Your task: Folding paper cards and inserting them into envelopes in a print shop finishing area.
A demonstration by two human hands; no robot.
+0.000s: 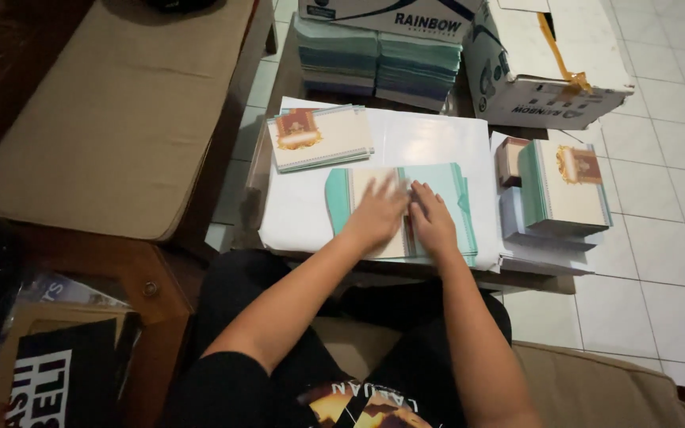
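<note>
- Teal-edged cream cards (pixel 438 208), lying open in a stack straight under both hands, on white paper (pixel 406 143) over a low table (pixel 257 184).
- Left hand (pixel 376 214) pressed flat on the left half of the cards, fingers spread and blurred, gripping nothing.
- Right hand (pixel 432 219) laid palm down just beside the left, almost touching it, fingertips near the middle fold; whether pinching a card could not be told.
- Beyond the left hand, up and a little leftward: a fanned pile (pixel 319 136) of cream cards with a red-and-gold emblem, apart from the hands.
- Right of the right hand, near but not touching: a taller stack (pixel 568 186) of the same cards, teal spines facing the hands, resting on white sheets.
- Farther beyond both hands: bundles (pixel 378 59) of teal and blue paper at the table's far edge.
- Behind and right of the bundles: white cartons (pixel 549 75), one tipped on its side on the tiled floor.
- Far left of the left hand: a tan cushion (pixel 112 111) on a dark wooden frame.
- Below the hands: bare forearms, black clothing, lap against the table's near edge.
</note>
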